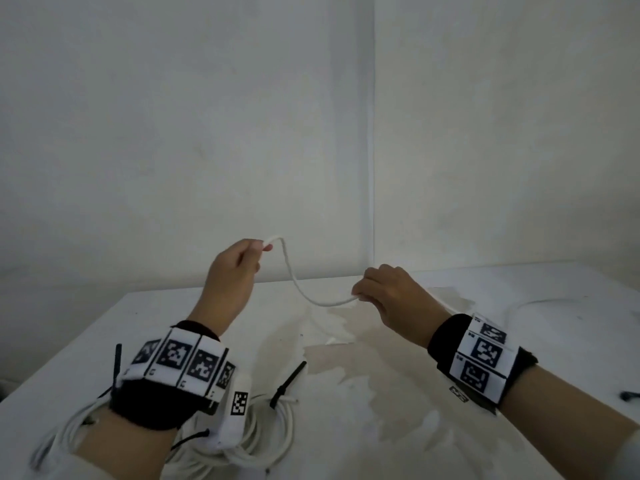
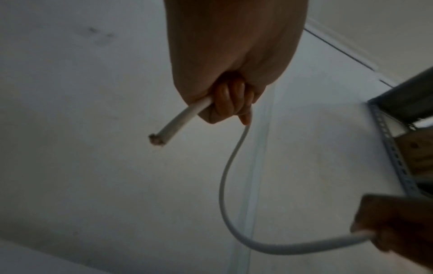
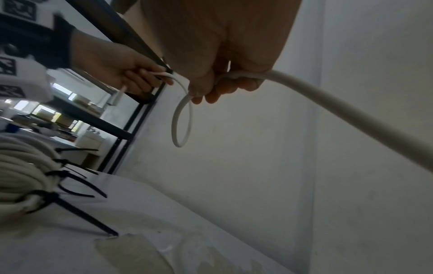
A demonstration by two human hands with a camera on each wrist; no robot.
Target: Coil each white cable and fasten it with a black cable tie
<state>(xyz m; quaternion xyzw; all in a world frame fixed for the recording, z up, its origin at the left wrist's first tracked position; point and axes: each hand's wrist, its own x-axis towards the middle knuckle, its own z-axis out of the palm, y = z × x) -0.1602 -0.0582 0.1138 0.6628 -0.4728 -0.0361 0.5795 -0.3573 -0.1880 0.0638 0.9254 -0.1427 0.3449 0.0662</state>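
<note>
The desk (image 1: 450, 393) is a matte white slab with a pale, patchy stain, and at its near left lie bundled white coils (image 1: 263, 441) of smooth round cable cinched by thin black cable ties (image 1: 287, 382). Above it, a loose white cable (image 1: 294, 275) sags in a soft curve between both hands. The left hand (image 1: 232, 271) holds a closed grip near its cut end; the right hand (image 1: 391, 292) grips it farther along.
</note>
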